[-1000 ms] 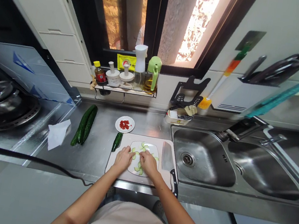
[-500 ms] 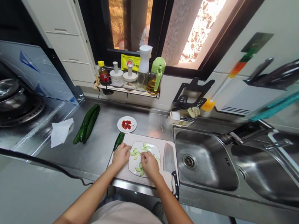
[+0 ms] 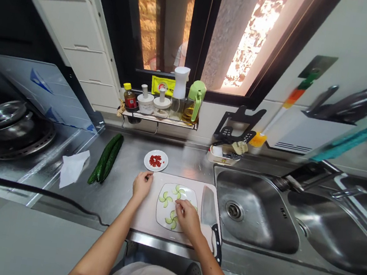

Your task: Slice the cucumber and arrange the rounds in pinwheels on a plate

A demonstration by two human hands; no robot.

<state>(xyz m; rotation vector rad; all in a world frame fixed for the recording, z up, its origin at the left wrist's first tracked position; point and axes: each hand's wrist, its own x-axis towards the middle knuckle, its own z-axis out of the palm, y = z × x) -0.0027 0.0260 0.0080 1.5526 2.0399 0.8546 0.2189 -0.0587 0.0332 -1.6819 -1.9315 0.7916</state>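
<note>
My left hand (image 3: 142,185) is closed at the left edge of the cutting board (image 3: 143,219), its fingers curled around the short cucumber piece, which is almost wholly covered. Over the middle of a square white plate (image 3: 161,212), my right hand (image 3: 188,218) has thumb and fingers pinched together; whatever is between them is too small to make out. Thin cucumber slices (image 3: 171,220) lie on the plate in pinwheel groups, and the right hand partly covers the group on the right. A small round dish (image 3: 146,162) behind the board holds chopped red bits (image 3: 155,161).
A knife (image 3: 207,210) lies along the board's right side. Two whole cucumbers (image 3: 107,159) and a white paper towel (image 3: 73,168) rest on the steel counter at left. The double sink (image 3: 251,212) is on the right; a seasoning shelf (image 3: 162,119) hangs behind.
My left hand has moved left, from the plate's edge onto the cucumber piece. My right hand stays pinched over the plate. The camera view has tilted slightly upward.
</note>
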